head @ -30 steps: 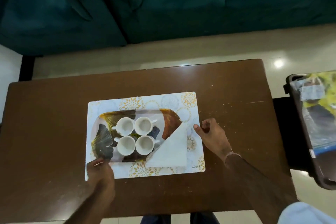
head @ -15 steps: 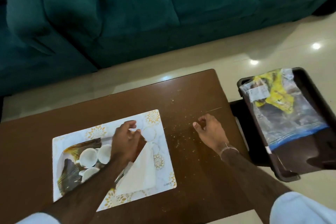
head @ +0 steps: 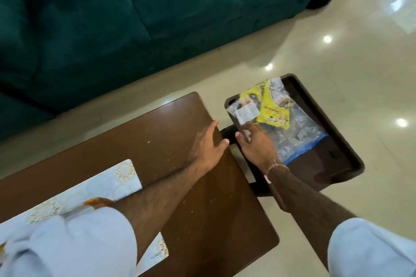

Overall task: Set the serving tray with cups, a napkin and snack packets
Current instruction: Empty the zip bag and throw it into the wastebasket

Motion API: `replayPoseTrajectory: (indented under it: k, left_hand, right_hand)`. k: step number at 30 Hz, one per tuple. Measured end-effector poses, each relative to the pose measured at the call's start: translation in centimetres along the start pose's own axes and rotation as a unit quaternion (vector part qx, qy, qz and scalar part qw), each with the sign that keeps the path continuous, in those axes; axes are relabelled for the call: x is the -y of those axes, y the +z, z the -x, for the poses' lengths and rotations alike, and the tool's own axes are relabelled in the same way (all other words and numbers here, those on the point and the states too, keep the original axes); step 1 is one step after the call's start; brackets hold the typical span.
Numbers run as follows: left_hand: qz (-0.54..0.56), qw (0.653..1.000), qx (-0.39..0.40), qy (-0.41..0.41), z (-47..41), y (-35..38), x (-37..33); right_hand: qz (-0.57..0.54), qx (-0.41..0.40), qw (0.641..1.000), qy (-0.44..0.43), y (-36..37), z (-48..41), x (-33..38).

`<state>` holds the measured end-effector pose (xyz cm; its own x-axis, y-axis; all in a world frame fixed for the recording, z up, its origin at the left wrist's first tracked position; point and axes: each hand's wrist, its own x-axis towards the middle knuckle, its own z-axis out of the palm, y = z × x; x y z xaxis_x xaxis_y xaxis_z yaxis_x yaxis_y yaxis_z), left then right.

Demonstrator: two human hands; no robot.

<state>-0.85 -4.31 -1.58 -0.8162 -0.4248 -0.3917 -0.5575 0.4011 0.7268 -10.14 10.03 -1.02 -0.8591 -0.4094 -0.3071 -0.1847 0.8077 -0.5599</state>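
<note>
A clear zip bag (head: pixel 295 135) with a blue seal lies on a dark side tray (head: pixel 333 128) to the right of the table. Yellow snack packets (head: pixel 273 108) and a white slip show through it. My right hand (head: pixel 256 144) rests fingers spread on the bag's near left corner, not gripping it. My left hand (head: pixel 210 146) lies open on the table's right edge, just left of the right hand. Only an orange-brown corner of the serving tray (head: pixel 98 202) shows at the lower left; my left sleeve hides the cups and napkin.
The brown wooden table (head: pixel 202 209) carries a white floral placemat (head: pixel 94 186) and scattered crumbs. A dark green sofa (head: pixel 112 18) with a white cord on it runs along the far side. Glossy cream floor tiles (head: pixel 337 51) surround the side tray.
The view has swung right. My left hand left the serving tray and crossed to the table's right edge. My right hand moved off the table onto the zip bag.
</note>
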Motion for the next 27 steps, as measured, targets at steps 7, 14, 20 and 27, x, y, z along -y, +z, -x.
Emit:
replayPoseTrajectory:
  k: [7,14,20,27]
  left_hand:
    - [-0.033,0.994,0.061,0.086,-2.9,8.4,-5.8]
    - [-0.075,0.984,0.104,0.121,-2.6,16.5,-8.4]
    - [-0.196,0.964,0.081,0.157,-2.9,20.3,-9.1]
    - [-0.026,0.984,-0.008,0.175,-3.4,20.0,-9.7]
  right_hand:
    - [0.015,-0.044,0.995,0.083,-4.7,-1.2,-7.6]
    - [-0.01,-0.13,0.975,0.181,-6.3,0.0,-14.8]
    - [-0.288,-0.28,0.856,0.324,-5.4,-0.1,-16.8]
    - [-0.691,-0.183,0.616,0.331,-5.1,-1.5,-16.1]
